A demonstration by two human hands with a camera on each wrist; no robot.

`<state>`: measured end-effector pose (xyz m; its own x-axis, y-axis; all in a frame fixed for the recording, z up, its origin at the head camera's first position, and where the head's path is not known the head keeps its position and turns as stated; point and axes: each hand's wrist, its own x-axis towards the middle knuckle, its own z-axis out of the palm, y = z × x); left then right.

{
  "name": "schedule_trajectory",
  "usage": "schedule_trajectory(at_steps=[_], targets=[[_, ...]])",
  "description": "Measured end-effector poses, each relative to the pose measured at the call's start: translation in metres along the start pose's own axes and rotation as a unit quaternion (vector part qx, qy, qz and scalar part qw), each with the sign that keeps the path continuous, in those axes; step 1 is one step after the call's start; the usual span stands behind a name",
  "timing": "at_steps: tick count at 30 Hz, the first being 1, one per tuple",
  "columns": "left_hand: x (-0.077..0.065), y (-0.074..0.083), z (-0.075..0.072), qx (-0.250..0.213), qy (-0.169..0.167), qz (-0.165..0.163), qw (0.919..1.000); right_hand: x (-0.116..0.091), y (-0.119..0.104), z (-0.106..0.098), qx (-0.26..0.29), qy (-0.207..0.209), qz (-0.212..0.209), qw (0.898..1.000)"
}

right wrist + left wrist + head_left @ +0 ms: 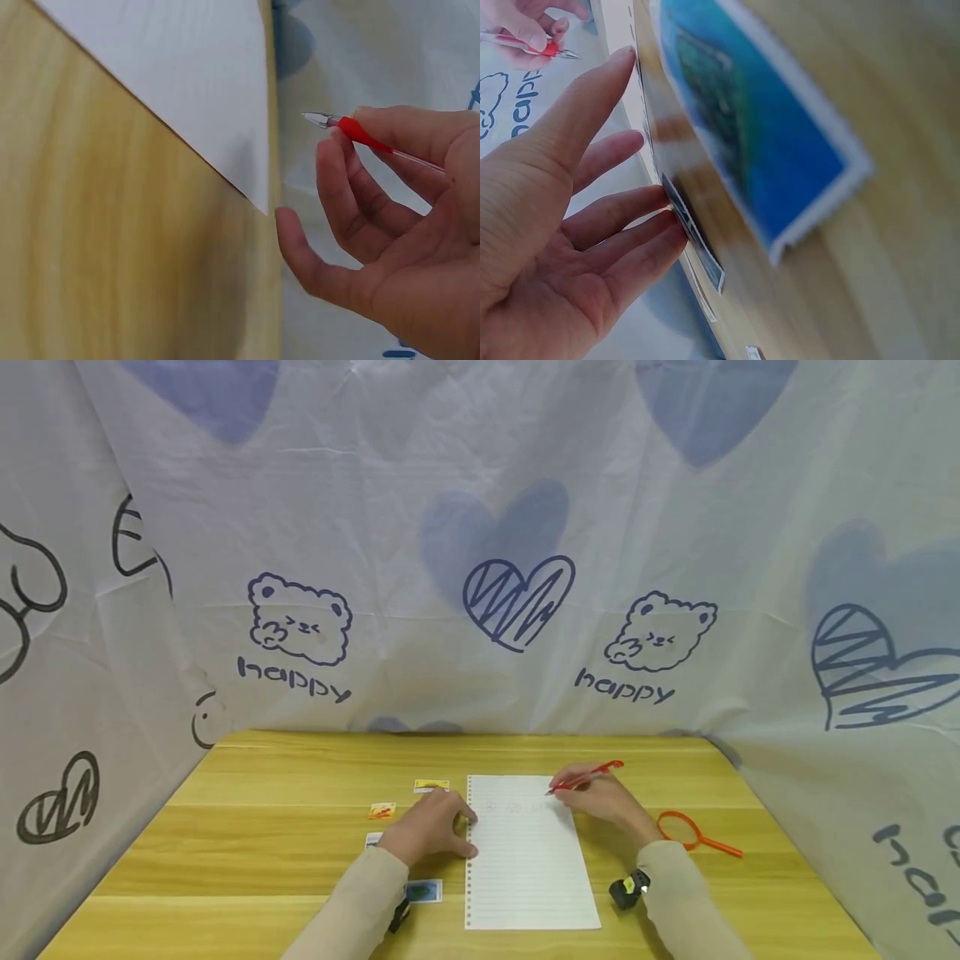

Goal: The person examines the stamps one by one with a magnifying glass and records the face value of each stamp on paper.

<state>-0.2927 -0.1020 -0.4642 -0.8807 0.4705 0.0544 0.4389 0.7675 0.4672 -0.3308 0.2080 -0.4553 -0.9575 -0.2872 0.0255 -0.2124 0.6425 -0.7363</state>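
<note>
A sheet of lined paper [525, 868] with punched holes down its left side lies on the table, faint writing near its top. My right hand [592, 793] pinches a red pen [606, 767] over the paper's upper right edge. In the right wrist view the pen [364, 136] sits between thumb and fingers, its metal tip bare, the little finger held apart. My left hand [431, 827] rests at the paper's left edge, thumb and fingertips [676, 225] spread and relaxed, with nothing gripped. Beside it lies a blue stamp-like picture card [425, 891], large in the left wrist view.
Several more small cards lie left of the paper: a yellow one [431, 785], a red and yellow one [382, 811] and one partly hidden by the left hand [372, 839]. An orange magnifying glass [701, 837] lies to the right. Behind the wooden table [225, 843] hangs a printed cloth [390, 527].
</note>
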Motion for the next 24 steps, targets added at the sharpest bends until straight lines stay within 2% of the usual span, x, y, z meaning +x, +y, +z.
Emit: schedule_trajectory(at_steps=[5,12,16,19,22,24], targets=[[-0.001,0.001,0.000,-0.004,-0.002,-0.003,1.0000,-0.008,-0.003,-0.015,-0.063,0.028,-0.037,0.997],[-0.003,0.002,-0.002,-0.003,-0.005,-0.011,0.9999,-0.014,-0.003,-0.028,-0.062,0.049,-0.083,0.993],[-0.002,0.002,-0.002,-0.005,-0.005,-0.005,1.0000,-0.016,0.001,-0.031,-0.059,0.051,-0.129,0.989],[-0.002,0.002,-0.002,-0.006,-0.004,0.001,1.0000,-0.018,0.004,-0.034,-0.067,0.055,-0.182,0.980],[-0.001,0.001,-0.001,-0.003,-0.004,0.001,1.0000,-0.020,0.006,-0.036,-0.105,0.067,-0.235,0.964],[-0.001,0.001,-0.001,-0.003,-0.004,-0.001,1.0000,-0.020,0.007,-0.036,-0.138,0.076,-0.247,0.956]])
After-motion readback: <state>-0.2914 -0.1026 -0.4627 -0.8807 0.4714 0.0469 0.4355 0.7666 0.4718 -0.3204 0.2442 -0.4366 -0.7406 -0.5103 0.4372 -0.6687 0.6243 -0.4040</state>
